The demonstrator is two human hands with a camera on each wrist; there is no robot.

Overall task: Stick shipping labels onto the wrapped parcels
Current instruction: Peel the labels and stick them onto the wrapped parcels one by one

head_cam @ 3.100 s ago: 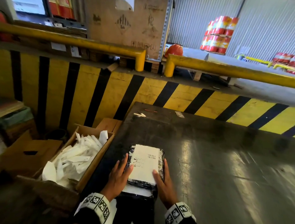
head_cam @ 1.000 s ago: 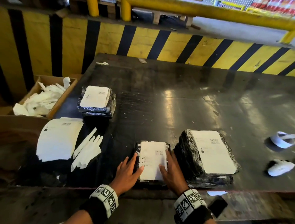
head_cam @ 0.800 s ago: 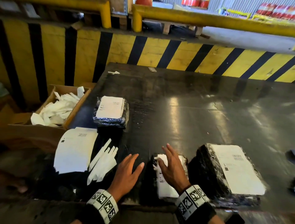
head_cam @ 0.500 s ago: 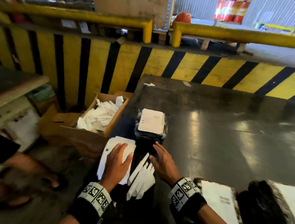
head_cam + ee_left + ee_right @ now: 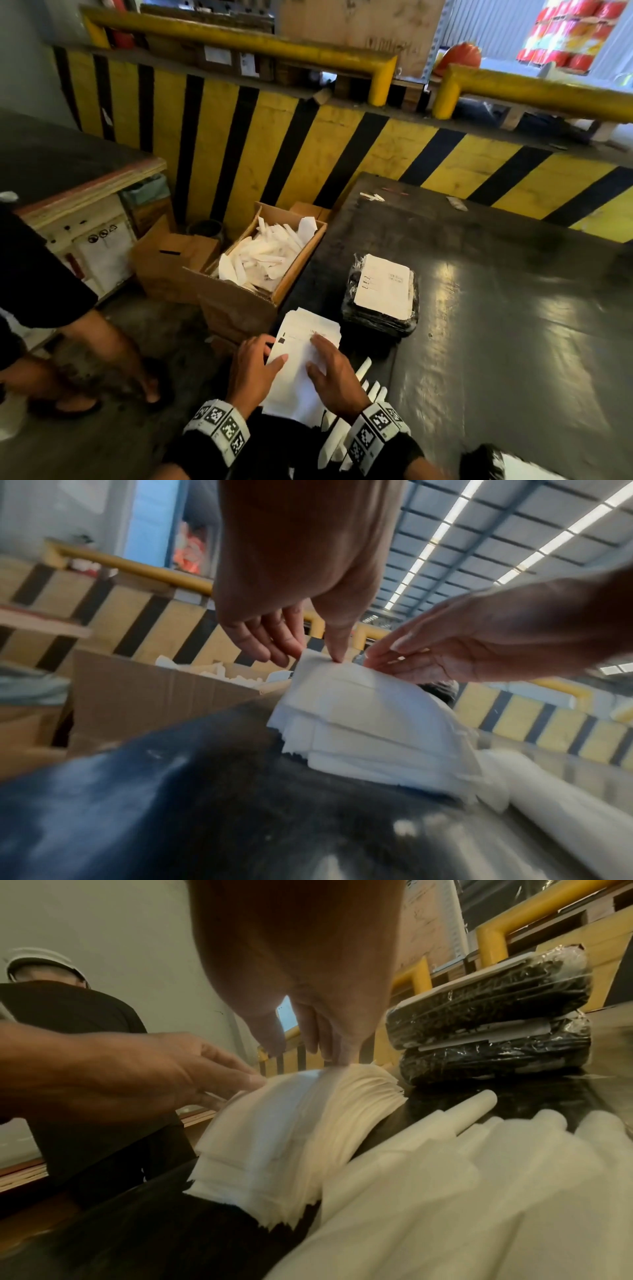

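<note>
To the left of the stack of shipping labels, a second person's bare legs in sandals stand on the floor, below a black garment. Just left of the stack and beyond it, an open cardboard box filled with white peeled backing strips sits against the edge of the dark table.

The stack lies on the table's near left corner, its sheets fanned and slightly bowed upward. The left hand rests at the stack's left edge. In the left wrist view its thumb presses down on the top sheet's far corner while the other fingers hang loosely spread behind that edge; it touches the paper with a moderately wide hand, and no firm pinch shows. The right hand lies over the right part of the stack with its fingers nearly straight and close together, fingertips pressing on the top sheet near its far edge.

Just right of the stack, under the right wrist, lie several rolled white backing strips. Beyond the stack and to its right stand two wrapped parcels, black under clear film, stacked one on the other, the upper one bearing a white label on top. At the far right, near the bottom edge, a corner of another black-wrapped parcel shows.
</note>
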